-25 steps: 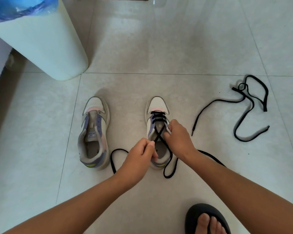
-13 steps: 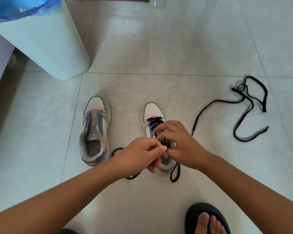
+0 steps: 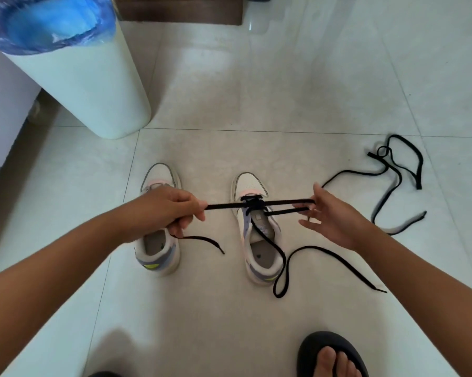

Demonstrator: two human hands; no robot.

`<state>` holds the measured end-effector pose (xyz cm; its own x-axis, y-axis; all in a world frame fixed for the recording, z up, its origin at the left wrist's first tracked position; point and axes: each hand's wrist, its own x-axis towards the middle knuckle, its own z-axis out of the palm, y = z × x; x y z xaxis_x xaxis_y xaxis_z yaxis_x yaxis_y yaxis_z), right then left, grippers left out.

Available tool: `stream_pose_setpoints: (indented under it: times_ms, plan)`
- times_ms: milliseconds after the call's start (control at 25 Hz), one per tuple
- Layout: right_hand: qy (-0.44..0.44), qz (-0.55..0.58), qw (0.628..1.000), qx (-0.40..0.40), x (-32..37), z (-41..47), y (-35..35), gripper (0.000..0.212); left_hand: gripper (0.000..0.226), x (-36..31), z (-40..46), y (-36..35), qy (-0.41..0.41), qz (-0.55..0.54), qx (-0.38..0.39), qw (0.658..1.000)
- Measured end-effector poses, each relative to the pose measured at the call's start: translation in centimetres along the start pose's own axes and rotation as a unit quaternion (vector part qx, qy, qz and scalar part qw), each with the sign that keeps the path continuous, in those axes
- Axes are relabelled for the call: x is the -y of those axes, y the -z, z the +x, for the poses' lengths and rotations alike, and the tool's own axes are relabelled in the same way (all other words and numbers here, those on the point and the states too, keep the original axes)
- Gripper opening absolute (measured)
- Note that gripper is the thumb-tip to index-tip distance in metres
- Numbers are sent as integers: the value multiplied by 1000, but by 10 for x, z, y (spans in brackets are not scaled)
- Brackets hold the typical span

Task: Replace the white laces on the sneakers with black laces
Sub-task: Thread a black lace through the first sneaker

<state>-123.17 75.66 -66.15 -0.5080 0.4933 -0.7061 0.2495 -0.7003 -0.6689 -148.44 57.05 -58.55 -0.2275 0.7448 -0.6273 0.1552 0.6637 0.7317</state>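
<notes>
Two white sneakers with purple and pink panels stand on the floor, toes away from me. The right sneaker has a black lace threaded through its front eyelets. My left hand grips one end of that lace, pulled taut to the left over the left sneaker. My right hand holds the other side taut between thumb and fingers, the other fingers spread. The lace's slack tail loops across the floor to the right. The left sneaker carries no lace. A second black lace lies loose at the far right.
A white bin with a blue liner stands at the back left. A dark wooden edge runs along the top. My foot in a black sandal is at the bottom right. Pale floor tiles surround the shoes.
Both hands have moved apart from over the right sneaker, drawing the black lace out sideways until it is taut. The camera has tilted up a little.
</notes>
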Motion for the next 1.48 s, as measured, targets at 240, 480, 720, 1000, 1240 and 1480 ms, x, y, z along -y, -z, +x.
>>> stream_pose_setpoints:
  times_ms: [240,480,720,1000,1240,1480]
  plan:
    - [-50,119,989,-71,-14,22,6,49,59,-27,-15,68,-61,-126,-35,990]
    - [202,-348,915,-25,31,-16,-66,28,24,-44,10,12,-58,52,50,996]
    - [147,-466,861,137,55,-40,-91,39,30,-45,33,-27,-22,66,124,990]
    - [87,-456,885,41,74,-62,17,28,33,-43,36,-29,-27,-57,104,993]
    - [92,-439,892,55,48,-45,-11,38,42,-71,53,-98,-108,123,34,986]
    - [72,-316,940,103,29,-20,-19,38,18,-49,62,-122,33,-88,-48,994]
